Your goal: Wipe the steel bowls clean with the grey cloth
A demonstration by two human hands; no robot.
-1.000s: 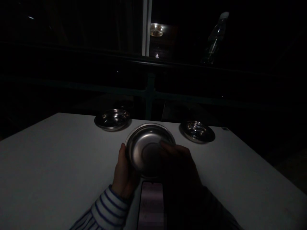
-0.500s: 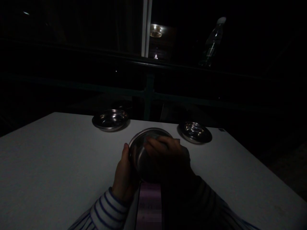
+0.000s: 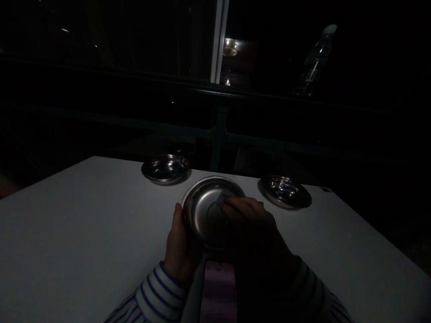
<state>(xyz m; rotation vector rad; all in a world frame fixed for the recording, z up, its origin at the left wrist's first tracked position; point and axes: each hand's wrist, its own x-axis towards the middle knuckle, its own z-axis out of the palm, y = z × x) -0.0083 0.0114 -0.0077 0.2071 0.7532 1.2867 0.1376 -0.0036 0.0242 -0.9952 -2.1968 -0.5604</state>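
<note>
A shiny metal bowl (image 3: 202, 206) is tilted up over the near part of the table, its inside facing me. My left hand (image 3: 180, 246) grips its left rim, thumb on the edge and the other fingers hidden behind. Inside the bowl's right side, my right hand (image 3: 252, 224) presses a greyish cloth (image 3: 222, 197) against the metal; only a small part of the cloth shows and the hand is deep in shadow. A lit phone (image 3: 218, 287) lies below the bowl, between my forearms.
Two more metal bowls stand on the white table (image 3: 84, 233): one bowl (image 3: 165, 169) at the far left, another bowl (image 3: 286, 192) at the far right. Beyond the far edge are a dark rail, a window post (image 3: 219, 42) and a clear plastic bottle (image 3: 316, 60).
My right hand has moved right and down across the bowl with the cloth, exposing more of the inside. The bowl faces me more openly. The whole view has shifted slightly.
</note>
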